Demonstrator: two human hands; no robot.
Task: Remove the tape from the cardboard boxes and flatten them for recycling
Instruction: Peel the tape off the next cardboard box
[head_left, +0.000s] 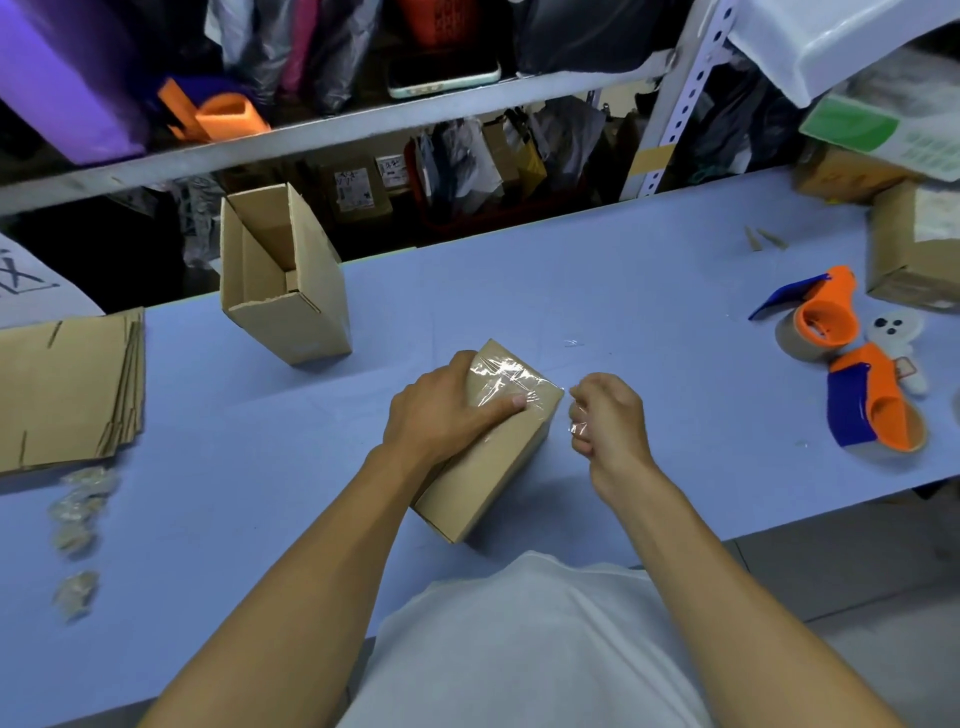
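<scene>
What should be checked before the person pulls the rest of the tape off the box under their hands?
1. Box pinned by left hand: ok.
2. Right hand pinching the clear tape end: ok.
3. Tape fully off the box top: not ok; film remains stuck there.
4. Tape on the underside: cannot tell.
5. Table bare on the pull side: ok; tape dispensers sit farther right.
6. Flattened stack within reach on the left: ok.
</scene>
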